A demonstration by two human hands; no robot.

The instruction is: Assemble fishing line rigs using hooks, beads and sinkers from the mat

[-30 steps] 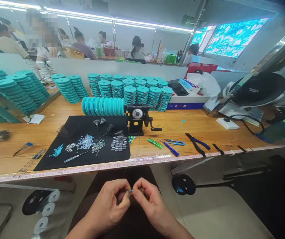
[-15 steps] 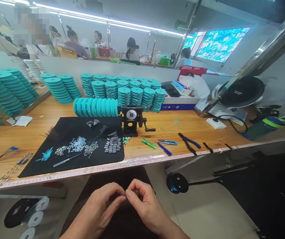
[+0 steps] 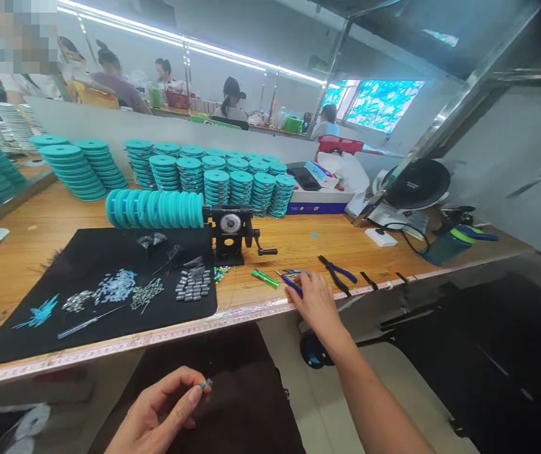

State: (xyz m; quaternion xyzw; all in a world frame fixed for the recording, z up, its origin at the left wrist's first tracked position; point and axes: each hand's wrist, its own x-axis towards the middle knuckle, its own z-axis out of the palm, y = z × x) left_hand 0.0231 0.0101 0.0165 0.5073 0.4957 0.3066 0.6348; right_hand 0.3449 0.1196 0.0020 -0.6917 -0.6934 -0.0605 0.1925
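My left hand [image 3: 159, 413] is closed in a pinch above the dark lap cloth [image 3: 246, 384]. Between its thumb and fingertip is a tiny teal and clear piece [image 3: 206, 383], too small to name. On the bench's front edge lies my right hand [image 3: 318, 306], its fingers apart over a pair of small light-blue-handled snips [image 3: 294, 273], partly hidden beneath it. Close by its thumb is a dark blue pen-like tool [image 3: 291, 284]. A green lighter-like tube [image 3: 265, 278] rests to the left, and blue-handled pliers [image 3: 337, 273] lie to the right.
A black mat [image 3: 123, 252] holds grey sinkers [image 3: 193, 285], clear beads [image 3: 115, 287], swivels and teal sleeves [image 3: 38, 311]. Behind it stands a hand-crank winder [image 3: 230, 233] loaded with teal spools [image 3: 154, 209]. Stacked spools [image 3: 216, 186] line the back. Several people sit beyond the partition.
My right hand has left my left hand and moved forward to the tools at the bench edge. My left hand keeps its pinch, slightly lower left. The view has turned right.
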